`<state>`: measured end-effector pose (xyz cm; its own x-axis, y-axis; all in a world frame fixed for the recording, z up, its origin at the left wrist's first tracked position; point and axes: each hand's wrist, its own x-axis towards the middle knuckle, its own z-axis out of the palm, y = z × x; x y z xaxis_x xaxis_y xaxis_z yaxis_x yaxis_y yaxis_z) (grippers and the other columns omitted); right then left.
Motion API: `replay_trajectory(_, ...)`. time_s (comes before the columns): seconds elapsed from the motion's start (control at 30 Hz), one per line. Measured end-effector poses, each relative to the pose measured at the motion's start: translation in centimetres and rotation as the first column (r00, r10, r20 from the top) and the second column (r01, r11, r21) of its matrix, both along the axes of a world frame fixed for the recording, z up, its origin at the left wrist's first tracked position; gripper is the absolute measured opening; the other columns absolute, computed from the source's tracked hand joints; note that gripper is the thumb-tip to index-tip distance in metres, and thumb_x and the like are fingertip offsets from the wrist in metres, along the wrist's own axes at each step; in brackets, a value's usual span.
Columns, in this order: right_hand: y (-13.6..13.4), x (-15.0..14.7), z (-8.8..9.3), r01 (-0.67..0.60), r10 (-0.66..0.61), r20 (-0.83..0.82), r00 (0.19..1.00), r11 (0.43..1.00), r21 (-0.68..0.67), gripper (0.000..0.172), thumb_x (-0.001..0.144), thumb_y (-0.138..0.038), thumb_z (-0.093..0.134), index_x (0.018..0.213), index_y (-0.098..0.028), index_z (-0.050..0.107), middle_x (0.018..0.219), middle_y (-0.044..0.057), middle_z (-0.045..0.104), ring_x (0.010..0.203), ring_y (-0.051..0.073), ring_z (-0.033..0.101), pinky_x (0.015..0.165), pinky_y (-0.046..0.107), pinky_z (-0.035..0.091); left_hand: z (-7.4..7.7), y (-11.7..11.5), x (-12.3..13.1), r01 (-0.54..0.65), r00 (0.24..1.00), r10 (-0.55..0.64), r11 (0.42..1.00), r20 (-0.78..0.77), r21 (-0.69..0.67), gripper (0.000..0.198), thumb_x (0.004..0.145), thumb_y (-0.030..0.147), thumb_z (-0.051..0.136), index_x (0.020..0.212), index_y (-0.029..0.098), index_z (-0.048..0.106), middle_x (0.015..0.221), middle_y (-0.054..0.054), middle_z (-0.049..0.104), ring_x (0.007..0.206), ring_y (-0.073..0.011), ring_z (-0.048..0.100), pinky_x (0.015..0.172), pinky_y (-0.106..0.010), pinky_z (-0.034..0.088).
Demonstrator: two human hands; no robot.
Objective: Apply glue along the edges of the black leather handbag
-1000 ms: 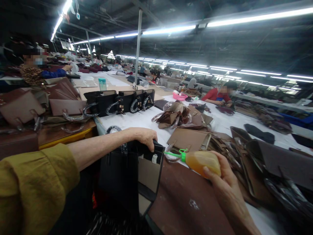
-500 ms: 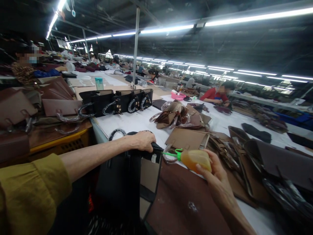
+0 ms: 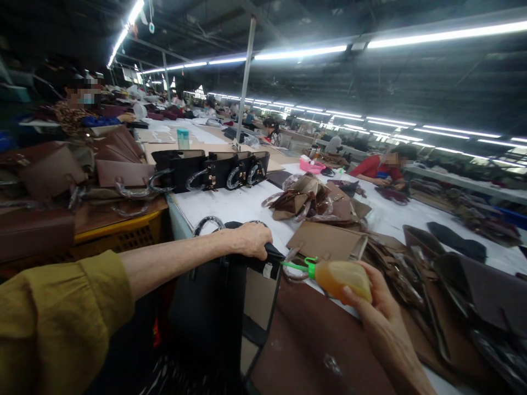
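Note:
My left hand [image 3: 254, 240] is closed over the top edge of a black handbag [image 3: 206, 312], whose open side shows a beige lining. A wrapped handle [image 3: 208, 224] rises behind my forearm. In my right hand [image 3: 376, 299] is a squeeze bottle [image 3: 343, 280] of amber liquid, probably glue, tipped on its side. Its thin green nozzle [image 3: 294, 266] points left, with the tip at or very close to the black bag's upper corner. Whether it touches cannot be made out. Under the bottle lies a flat brown bag panel [image 3: 317, 340].
Several black handbags [image 3: 209, 170] stand in a row on the white table [image 3: 193, 206]. Brown bags [image 3: 304, 200] are heaped beyond my hands, with more at the right. A yellow crate [image 3: 140, 233] holds brown bags at left. A co-worker in red [image 3: 376, 167] sits across the table.
The whole scene has shifted to the right in view as my head turned slightly left. Both hands keep their holds, and the nozzle stays by the bag's corner.

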<state>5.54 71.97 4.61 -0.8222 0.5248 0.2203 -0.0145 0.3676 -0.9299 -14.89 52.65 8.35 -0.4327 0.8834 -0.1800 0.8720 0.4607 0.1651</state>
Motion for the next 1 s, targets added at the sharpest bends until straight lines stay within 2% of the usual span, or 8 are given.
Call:
replay_trajectory(0.37, -0.3, 1.5, -0.6, -0.11, 0.113, 0.05, 0.992, 0.993, -0.045, 0.056, 0.073, -0.046, 0.071, 0.118, -0.024, 0.045, 0.099, 0.004, 0.06, 0.085, 0.025, 0.059, 0.069, 0.029, 0.048, -0.3, 0.2, -0.1, 0.038, 0.999, -0.038, 0.999, -0.023, 0.012, 0.022, 0.061, 0.029, 0.056, 0.078, 0.018, 0.065, 0.074, -0.005, 0.063, 0.068, -0.0207, 0.057, 0.054, -0.026, 0.04)
replay_trajectory(0.63, -0.3, 2.5, -1.2, -0.154, 0.154, 0.1, 0.983, 0.988, -0.013, 0.051, 0.076, -0.045, 0.07, 0.116, -0.025, 0.046, 0.097, 0.002, 0.059, 0.082, 0.023, 0.057, 0.069, 0.026, 0.046, -0.6, 0.1, 0.0, 0.034, 0.999, -0.033, 0.999, -0.039, 0.021, 0.022, 0.06, 0.028, 0.056, 0.078, 0.019, 0.065, 0.072, -0.004, 0.062, 0.067, -0.0202, 0.057, 0.054, -0.026, 0.04)
replay_trajectory(0.83, -0.5, 3.4, -2.5, -0.124, 0.121, 0.118, 0.986, 0.992, 0.015, 0.049, 0.076, -0.047, 0.069, 0.115, -0.026, 0.048, 0.097, 0.001, 0.059, 0.083, 0.02, 0.056, 0.069, 0.022, 0.046, -0.4, 0.0, 0.2, 0.049, 0.998, -0.047, 0.998, -0.049, 0.04, 0.018, 0.061, 0.027, 0.057, 0.074, 0.018, 0.064, 0.068, -0.003, 0.061, 0.063, -0.019, 0.057, 0.051, -0.025, 0.038)
replay_trajectory(1.0, -0.5, 2.5, -2.3, -0.081, 0.081, 0.044, 0.996, 0.997, -0.01, 0.051, 0.075, -0.047, 0.069, 0.116, -0.025, 0.047, 0.099, 0.003, 0.059, 0.086, 0.022, 0.056, 0.072, 0.025, 0.046, 0.1, 0.0, 0.6, 0.008, 0.999, -0.007, 1.0, -0.04, 0.013, 0.018, 0.061, 0.026, 0.057, 0.076, 0.019, 0.064, 0.071, -0.003, 0.062, 0.065, -0.0192, 0.057, 0.052, -0.026, 0.039)
